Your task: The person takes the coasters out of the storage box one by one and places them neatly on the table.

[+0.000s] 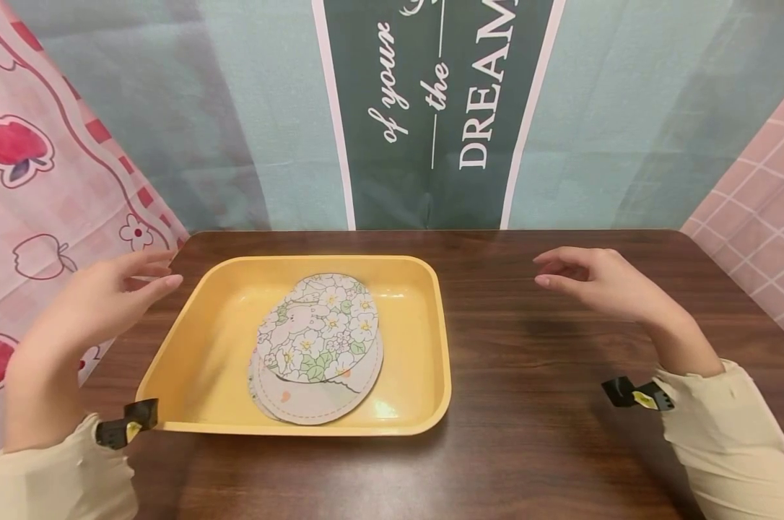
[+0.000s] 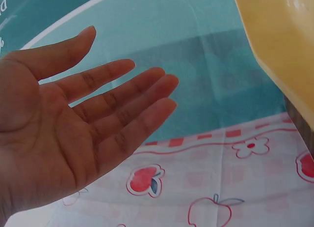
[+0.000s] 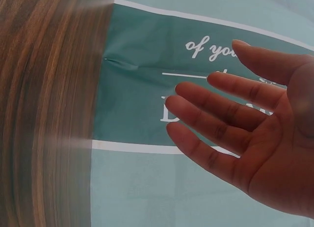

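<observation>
In the head view a yellow tray (image 1: 197, 347) stands left of centre, holding a small stack of flat rounded pieces. The top piece (image 1: 330, 328) is an oval printed with white flowers and green leaves. Partly beneath it lies a pale pink piece (image 1: 307, 404) with a dashed border; what lies lower is mostly hidden. My left hand (image 1: 106, 300) hovers by the tray's left side, fingers relaxed, with nothing in it. My right hand (image 1: 600, 282) is held above the table to the right of the tray, loosely bent. Both palms look bare in the wrist views.
The tray sits on a dark brown wooden table (image 1: 528, 448). Behind the table hangs a teal curtain (image 1: 255, 108) with a dark green lettered band. A pink apple-print cloth (image 1: 41, 202) hangs at left, and pink tiles (image 1: 762, 209) show at right.
</observation>
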Tool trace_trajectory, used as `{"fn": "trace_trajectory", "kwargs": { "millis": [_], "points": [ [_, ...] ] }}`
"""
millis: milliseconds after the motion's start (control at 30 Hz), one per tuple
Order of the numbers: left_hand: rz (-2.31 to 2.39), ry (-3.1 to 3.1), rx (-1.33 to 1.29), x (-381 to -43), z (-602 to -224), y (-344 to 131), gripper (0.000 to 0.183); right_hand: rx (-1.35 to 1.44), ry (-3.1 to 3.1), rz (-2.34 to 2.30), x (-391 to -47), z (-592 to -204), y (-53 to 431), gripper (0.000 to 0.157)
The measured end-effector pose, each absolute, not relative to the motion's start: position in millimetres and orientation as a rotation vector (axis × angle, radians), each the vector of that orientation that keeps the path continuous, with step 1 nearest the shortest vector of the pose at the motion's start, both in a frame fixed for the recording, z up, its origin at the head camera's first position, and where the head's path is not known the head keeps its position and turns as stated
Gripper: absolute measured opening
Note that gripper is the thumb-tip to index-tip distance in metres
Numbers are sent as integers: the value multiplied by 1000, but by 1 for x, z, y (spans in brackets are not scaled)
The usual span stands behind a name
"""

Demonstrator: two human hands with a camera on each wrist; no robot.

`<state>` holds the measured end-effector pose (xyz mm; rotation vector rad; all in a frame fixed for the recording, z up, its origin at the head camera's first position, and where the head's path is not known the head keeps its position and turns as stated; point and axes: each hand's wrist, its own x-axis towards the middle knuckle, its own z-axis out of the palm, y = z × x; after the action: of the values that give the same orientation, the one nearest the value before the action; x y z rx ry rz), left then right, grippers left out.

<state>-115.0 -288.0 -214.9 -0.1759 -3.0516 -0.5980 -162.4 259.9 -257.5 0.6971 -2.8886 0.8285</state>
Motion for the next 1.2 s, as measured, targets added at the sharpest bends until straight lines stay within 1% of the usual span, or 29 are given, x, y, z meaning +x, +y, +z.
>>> {"fn": "trace_trajectory", "kwargs": {
  "millis": [267, 533, 867, 1200],
  "points": [
    [-752, -3152, -195, -118, -221, -309, 49, 692, -2903, 828, -162, -258, 264, 27],
    [-811, -3231, -234, -123, -228, -323, 42, 672, -2922, 819, -160, -255, 269, 28],
    [-1139, -3295, -142, -129, -240, -338, 38, 705, -2903, 824, -161, -252, 272, 26],
    [-1469, -3290, -43, -131, -252, -346, 44, 687, -2929, 832, -161, -252, 272, 26]
  ]
}}
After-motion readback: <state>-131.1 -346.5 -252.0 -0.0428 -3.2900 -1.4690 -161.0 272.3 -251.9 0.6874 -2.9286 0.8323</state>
